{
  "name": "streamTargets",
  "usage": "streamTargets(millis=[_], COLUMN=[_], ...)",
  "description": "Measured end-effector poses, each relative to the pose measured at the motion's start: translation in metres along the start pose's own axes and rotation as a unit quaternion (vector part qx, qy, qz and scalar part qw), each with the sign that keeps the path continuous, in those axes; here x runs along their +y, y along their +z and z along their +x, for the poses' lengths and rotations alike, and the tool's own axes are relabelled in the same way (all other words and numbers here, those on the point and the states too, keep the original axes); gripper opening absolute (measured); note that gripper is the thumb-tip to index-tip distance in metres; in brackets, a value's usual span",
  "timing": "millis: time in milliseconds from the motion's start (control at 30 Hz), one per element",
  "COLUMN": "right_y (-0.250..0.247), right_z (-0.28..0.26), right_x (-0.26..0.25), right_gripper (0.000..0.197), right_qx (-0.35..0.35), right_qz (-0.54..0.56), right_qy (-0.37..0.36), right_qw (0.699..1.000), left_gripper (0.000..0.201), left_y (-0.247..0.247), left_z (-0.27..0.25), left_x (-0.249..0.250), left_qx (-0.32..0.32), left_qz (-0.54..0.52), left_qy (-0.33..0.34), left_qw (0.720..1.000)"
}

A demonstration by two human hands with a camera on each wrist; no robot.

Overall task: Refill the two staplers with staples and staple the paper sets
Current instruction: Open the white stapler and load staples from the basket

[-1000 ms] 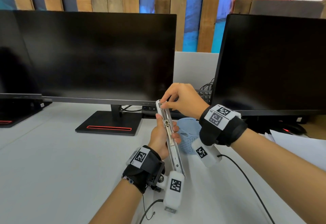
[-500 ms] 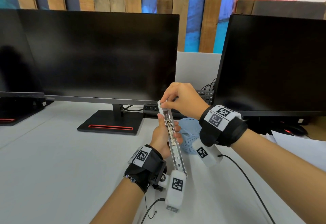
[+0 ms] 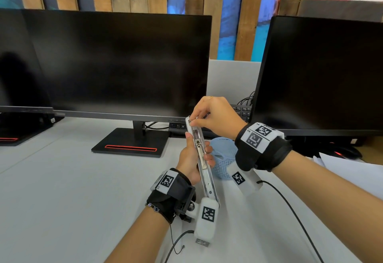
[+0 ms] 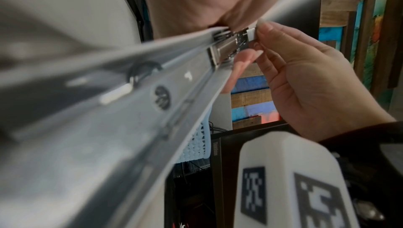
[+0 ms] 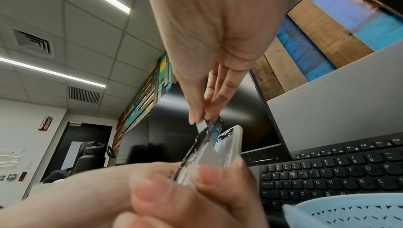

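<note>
Painted planks back the pale desk (image 3: 62,190), where two dark monitors stand; take the middle monitor (image 3: 116,64) as your landmark. Just right of its stand and nearer you, your left hand (image 3: 191,159) grips the stapler (image 3: 202,155), fingers curled round its middle, holding it up off the desk, opened out long with the metal channel facing you and its far end tilted toward the monitor's lower right corner. Your right hand (image 3: 215,115) comes from above and pinches the stapler's far tip between thumb and fingertips (image 5: 196,116). Right of the stapler sits a blue basket (image 3: 224,159), with a keyboard (image 5: 340,168) behind it. Paper (image 3: 352,165) lies farther right.
</note>
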State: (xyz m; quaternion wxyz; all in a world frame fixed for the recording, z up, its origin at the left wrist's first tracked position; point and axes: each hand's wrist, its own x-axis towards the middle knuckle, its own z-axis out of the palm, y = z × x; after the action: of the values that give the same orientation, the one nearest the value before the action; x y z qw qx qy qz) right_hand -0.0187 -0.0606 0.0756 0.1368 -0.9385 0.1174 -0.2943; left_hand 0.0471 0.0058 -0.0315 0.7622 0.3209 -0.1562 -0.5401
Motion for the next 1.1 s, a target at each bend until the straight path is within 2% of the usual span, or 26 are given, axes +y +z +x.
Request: streamTargets(millis=[1100], right_y=[0.0036], right_z=[-0.0042], right_x=[0.0069], right_gripper=[0.011], right_qx=[0.013], right_qz=[0.022], right_qy=[-0.008], right_qw=[1.000], left_gripper=[0.064], left_y=[0.0006], left_z=[0.0006], left_x=[-0.0007], left_qx=[0.003], left_qz=[0.004], left_qy=[-0.009], left_qw=[1.000])
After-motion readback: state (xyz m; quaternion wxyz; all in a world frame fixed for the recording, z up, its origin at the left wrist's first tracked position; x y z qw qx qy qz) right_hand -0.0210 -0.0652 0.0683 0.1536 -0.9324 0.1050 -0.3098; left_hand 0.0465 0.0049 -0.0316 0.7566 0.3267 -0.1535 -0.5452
